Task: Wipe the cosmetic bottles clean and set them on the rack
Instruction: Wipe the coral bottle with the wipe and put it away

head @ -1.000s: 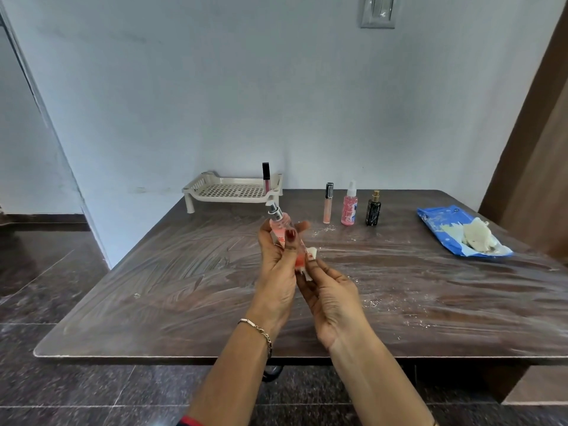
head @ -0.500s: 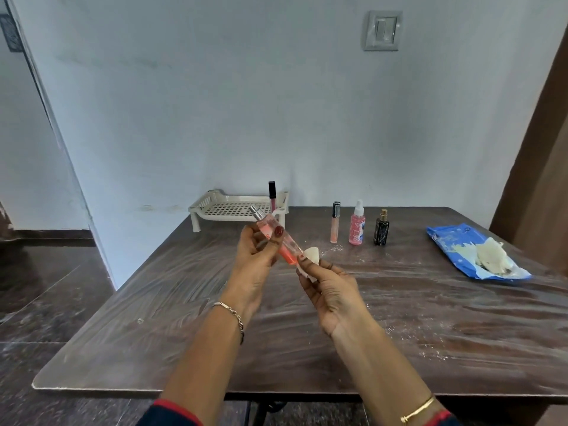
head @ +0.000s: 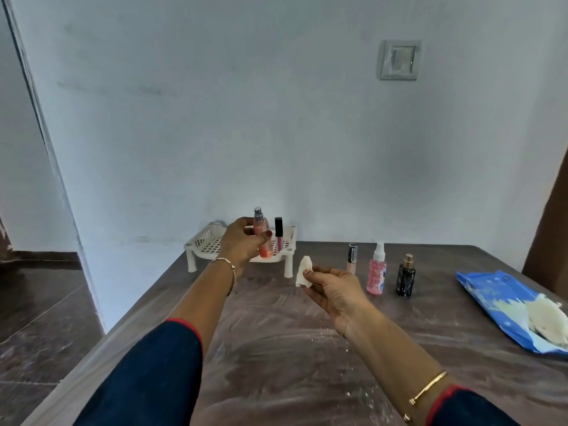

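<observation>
Pink liquid fills the slim spray bottle that the left hand grips upright, thumb and fingers curled round its middle, over the front right part of the white slotted rack. Whether its base touches the rack floor cannot be told. Just to its right a black-capped lip gloss stands upright on the rack. The right hand hovers above the table, pinching a small crumpled white wipe between thumb and forefinger, near the rack's front right leg. Further right, three items stand in a row on the dark brown tabletop: a pale gloss tube with a silver and black cap, a pink spray bottle with a white nozzle, and a dark bottle with a gold top. Near the table's right edge lies an open blue wipe pack with white wipes spilling from it. White dusty streaks mark the wood.
</observation>
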{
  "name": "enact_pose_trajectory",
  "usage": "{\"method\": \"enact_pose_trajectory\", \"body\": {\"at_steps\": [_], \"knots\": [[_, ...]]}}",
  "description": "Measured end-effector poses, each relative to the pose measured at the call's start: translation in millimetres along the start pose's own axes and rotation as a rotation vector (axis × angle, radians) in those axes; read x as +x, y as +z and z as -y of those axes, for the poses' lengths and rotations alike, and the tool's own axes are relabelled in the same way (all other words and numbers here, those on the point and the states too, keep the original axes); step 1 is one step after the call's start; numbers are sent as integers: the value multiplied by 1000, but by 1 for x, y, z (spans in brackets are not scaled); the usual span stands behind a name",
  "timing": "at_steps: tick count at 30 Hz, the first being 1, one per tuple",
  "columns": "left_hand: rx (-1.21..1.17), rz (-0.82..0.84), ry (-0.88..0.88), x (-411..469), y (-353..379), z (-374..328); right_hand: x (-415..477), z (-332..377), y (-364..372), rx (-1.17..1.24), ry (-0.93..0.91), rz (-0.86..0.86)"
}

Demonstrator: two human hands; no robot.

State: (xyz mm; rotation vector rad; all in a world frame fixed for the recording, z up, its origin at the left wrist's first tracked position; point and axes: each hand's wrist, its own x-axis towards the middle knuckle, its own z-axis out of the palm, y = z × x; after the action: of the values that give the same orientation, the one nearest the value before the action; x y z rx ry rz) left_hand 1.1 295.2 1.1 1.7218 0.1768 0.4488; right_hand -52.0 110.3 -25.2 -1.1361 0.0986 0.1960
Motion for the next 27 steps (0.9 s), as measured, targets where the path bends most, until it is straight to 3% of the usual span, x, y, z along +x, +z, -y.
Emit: {"method": "enact_pose_trajectory", "body": {"at_steps": [8, 13, 27], "knots": [[349, -118, 36, 65, 17, 35, 63, -1, 1, -125, -22, 19], [445, -58, 49, 82, 26, 48, 86, -7, -5, -143, -18, 30], [450, 92, 35, 81, 25, 48, 96, -15, -9, -117, 2, 32]]}}
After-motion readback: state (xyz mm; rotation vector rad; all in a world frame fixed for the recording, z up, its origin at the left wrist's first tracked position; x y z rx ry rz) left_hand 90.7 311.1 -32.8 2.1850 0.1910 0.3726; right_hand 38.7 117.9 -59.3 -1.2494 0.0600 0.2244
